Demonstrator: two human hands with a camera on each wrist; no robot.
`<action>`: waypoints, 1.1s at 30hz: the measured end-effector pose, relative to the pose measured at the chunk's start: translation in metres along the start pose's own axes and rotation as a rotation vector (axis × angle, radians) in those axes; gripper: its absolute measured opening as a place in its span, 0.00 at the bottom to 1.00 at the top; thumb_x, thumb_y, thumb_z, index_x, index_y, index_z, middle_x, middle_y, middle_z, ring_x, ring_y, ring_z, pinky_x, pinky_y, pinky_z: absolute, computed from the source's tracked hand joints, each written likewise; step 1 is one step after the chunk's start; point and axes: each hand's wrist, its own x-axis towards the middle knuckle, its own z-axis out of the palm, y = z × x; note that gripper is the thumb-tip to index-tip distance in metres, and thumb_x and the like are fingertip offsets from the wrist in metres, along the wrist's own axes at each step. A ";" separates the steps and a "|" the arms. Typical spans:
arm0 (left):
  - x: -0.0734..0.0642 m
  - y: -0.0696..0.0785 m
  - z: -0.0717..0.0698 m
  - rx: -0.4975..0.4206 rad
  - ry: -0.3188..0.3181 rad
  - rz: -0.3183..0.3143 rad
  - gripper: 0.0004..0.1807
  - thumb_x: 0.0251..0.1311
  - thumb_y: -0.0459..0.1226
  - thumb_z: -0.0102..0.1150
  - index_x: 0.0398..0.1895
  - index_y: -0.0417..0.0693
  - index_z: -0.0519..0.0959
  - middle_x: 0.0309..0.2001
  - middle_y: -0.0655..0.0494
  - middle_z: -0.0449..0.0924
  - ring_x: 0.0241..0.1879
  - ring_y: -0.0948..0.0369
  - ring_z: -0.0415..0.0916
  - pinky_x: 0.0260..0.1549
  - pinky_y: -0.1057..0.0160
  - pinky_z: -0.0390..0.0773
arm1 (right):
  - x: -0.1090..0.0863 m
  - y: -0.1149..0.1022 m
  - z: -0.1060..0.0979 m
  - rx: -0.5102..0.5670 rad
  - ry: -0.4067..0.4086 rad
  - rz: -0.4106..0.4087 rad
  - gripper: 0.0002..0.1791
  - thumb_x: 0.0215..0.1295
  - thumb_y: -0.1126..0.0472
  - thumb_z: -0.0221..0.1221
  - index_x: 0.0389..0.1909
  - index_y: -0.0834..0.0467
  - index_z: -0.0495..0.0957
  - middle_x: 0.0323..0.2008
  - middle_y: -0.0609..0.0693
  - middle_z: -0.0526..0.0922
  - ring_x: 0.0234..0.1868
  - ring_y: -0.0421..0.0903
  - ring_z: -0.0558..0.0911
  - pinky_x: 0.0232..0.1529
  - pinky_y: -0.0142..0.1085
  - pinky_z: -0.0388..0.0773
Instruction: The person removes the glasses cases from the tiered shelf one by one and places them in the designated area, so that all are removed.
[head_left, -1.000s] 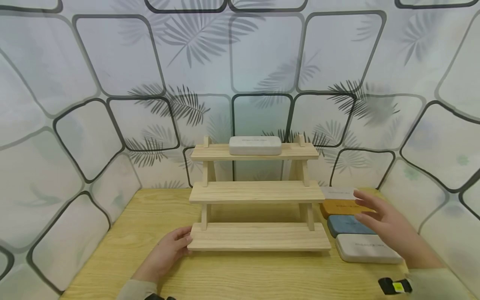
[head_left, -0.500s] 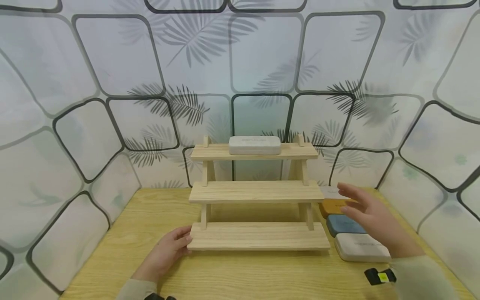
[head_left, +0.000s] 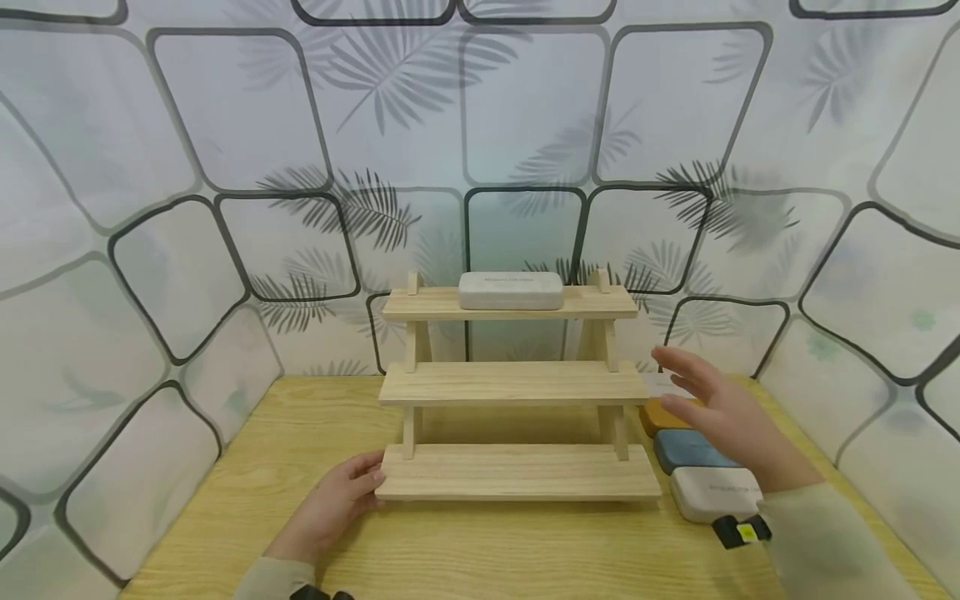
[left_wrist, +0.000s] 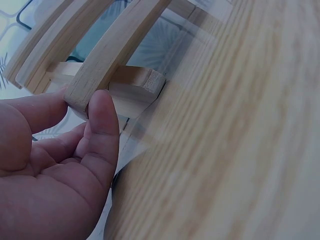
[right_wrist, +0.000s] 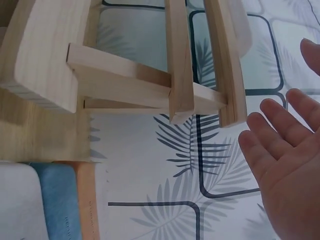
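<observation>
A three-tier wooden display stand (head_left: 510,383) stands on the table. On its top shelf lies a white oblong case (head_left: 510,293) with rounded corners. My left hand (head_left: 330,504) pinches the left end of the bottom shelf; the left wrist view shows thumb and finger on either side of the board end (left_wrist: 90,82). In the air right of the stand, my right hand (head_left: 727,421) holds nothing, fingers extended and apart. Beneath and beside it lie a white case (head_left: 708,492), a blue case (head_left: 686,448), an orange case (head_left: 660,417) and, farthest back, another pale case (head_left: 660,384).
Patterned cloth (head_left: 525,125) with dark outlines and leaf prints encloses the back and both sides. The light wood table (head_left: 480,550) extends in front of the stand. The right wrist view shows the stand's side legs (right_wrist: 125,80) close by.
My right hand has moved left and slightly up, toward the stand, over the row of cases. The left hand and the stand stay where they were.
</observation>
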 end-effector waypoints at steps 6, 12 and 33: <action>-0.001 -0.001 -0.001 -0.003 -0.009 0.006 0.33 0.77 0.40 0.51 0.74 0.24 0.56 0.68 0.30 0.65 0.56 0.52 0.75 0.48 0.56 0.80 | 0.015 -0.010 0.000 -0.021 0.011 0.014 0.36 0.76 0.56 0.59 0.79 0.43 0.56 0.76 0.51 0.61 0.71 0.64 0.64 0.62 0.33 0.70; 0.000 -0.002 -0.002 -0.009 -0.012 0.003 0.33 0.78 0.40 0.51 0.74 0.25 0.56 0.68 0.31 0.66 0.56 0.53 0.75 0.48 0.57 0.81 | 0.030 -0.021 0.001 0.009 0.010 0.005 0.35 0.75 0.56 0.59 0.79 0.43 0.57 0.76 0.49 0.62 0.73 0.63 0.62 0.65 0.64 0.63; 0.001 0.001 0.000 -0.001 0.018 -0.016 0.32 0.77 0.39 0.51 0.73 0.26 0.58 0.66 0.32 0.68 0.55 0.53 0.76 0.48 0.55 0.80 | 0.086 -0.036 0.004 -0.039 -0.027 0.000 0.37 0.75 0.48 0.59 0.78 0.54 0.59 0.75 0.54 0.63 0.72 0.63 0.63 0.70 0.61 0.59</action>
